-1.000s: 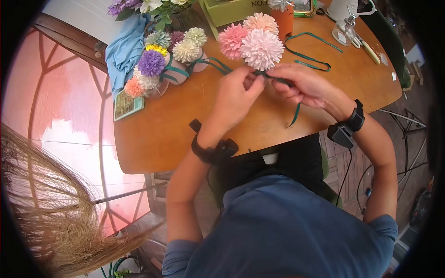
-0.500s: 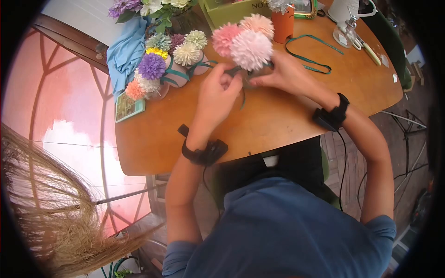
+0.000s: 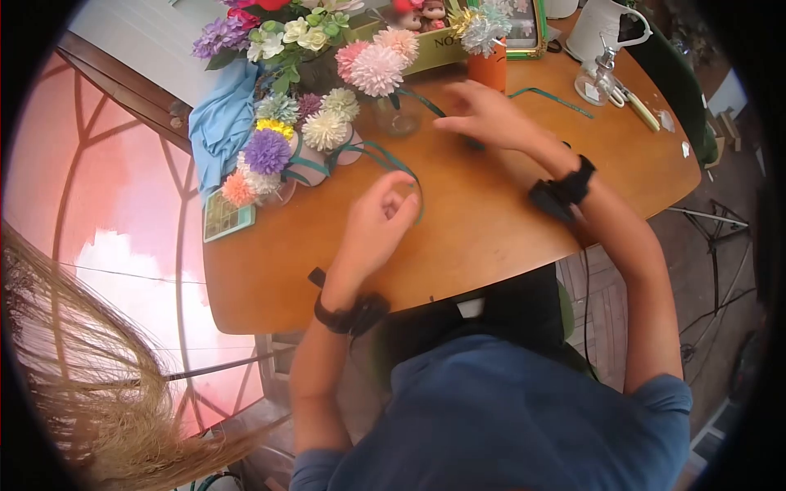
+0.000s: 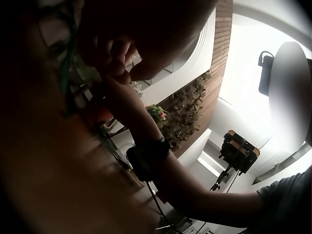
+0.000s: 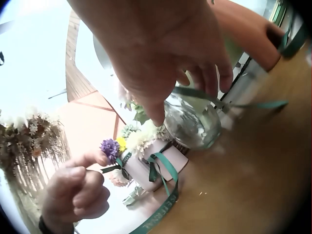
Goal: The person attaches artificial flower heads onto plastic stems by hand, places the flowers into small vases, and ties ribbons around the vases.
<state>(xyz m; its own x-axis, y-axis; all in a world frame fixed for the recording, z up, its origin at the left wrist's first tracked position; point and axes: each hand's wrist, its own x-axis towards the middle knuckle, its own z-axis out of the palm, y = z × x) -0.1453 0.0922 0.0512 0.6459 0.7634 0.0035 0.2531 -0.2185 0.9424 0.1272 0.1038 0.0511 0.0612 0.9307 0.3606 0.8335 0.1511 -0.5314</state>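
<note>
My left hand point(image 3: 383, 219) is over the table, its fingers loosely curled with nothing visible between them. Its fingertips overlap a green ribbon point(image 3: 385, 154) in the head view. A glass vase point(image 3: 399, 123) with pink and peach pompom flowers point(image 3: 377, 69) stands farther back. Green ribbon point(image 5: 192, 93) crosses in front of that vase's neck in the right wrist view, a loose end reaching right. My right hand point(image 3: 483, 119) hovers to the right of the vase, fingers extended and apart. The left wrist view is dark around the left hand point(image 4: 117, 58).
Wrapped vases with pompom flowers point(image 3: 268, 151) stand at the left, by a blue cloth point(image 3: 225, 119) and a pale-green case point(image 3: 228, 216). Behind are an orange vase point(image 3: 489, 72) and a green box point(image 3: 446, 53). A white pitcher point(image 3: 596, 31) and glass bottle point(image 3: 596, 82) stand right.
The pink flower bunch and its vase have moved back and left, away from me. Both hands have come off them; the left hand has drawn nearer to me.
</note>
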